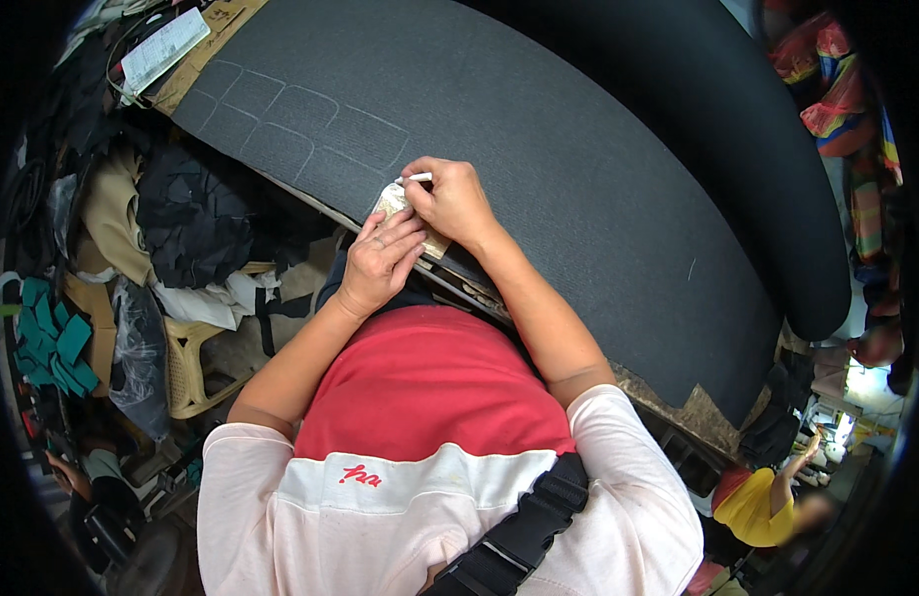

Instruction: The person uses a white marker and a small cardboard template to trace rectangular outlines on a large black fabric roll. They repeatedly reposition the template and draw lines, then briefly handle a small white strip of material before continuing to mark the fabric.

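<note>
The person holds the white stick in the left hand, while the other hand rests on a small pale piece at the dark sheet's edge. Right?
Not quite: the head view shows the white stick in the right hand. The other one, the left hand, does rest on the small pale piece at the edge of the dark sheet.

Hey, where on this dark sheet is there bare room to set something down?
The widest free patch of the dark sheet lies between the right hand and the black roll, with one small pale mark. It's crowded at the template under the left hand and the pale outlines at the left end; beside that end, dark fabric is heaped.
</note>
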Demonstrator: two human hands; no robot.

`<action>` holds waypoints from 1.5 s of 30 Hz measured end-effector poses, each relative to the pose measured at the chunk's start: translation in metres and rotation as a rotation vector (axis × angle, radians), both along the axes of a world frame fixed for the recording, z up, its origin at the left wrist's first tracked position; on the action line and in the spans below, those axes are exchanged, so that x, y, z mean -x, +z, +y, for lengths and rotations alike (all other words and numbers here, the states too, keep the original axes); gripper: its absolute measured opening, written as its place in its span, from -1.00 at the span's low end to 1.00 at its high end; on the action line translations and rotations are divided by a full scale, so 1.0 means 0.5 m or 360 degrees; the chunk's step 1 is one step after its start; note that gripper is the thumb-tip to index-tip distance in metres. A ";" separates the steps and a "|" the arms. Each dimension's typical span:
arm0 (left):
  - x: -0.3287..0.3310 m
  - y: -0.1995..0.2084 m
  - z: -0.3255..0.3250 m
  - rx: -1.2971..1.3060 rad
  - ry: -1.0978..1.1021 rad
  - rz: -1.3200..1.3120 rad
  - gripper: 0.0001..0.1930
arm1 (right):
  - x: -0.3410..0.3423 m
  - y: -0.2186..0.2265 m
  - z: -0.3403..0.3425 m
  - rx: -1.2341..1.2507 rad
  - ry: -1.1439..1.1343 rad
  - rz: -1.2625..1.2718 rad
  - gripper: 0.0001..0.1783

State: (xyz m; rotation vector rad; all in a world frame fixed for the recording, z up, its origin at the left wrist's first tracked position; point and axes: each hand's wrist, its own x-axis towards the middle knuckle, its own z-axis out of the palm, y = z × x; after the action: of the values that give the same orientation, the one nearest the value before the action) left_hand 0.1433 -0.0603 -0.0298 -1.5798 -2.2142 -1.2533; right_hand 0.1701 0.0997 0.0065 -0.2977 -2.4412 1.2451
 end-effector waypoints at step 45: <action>0.062 0.024 0.116 0.0212 0.0004 -0.0228 -0.82 | -0.025 0.028 0.081 -0.0603 -0.0396 -0.0190 -0.79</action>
State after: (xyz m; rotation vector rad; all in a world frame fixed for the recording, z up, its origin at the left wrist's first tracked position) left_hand 0.1122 -0.0023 -0.0180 -1.5781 -2.4329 -1.2809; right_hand 0.1824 0.1401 0.0205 -0.5578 -2.5785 0.6625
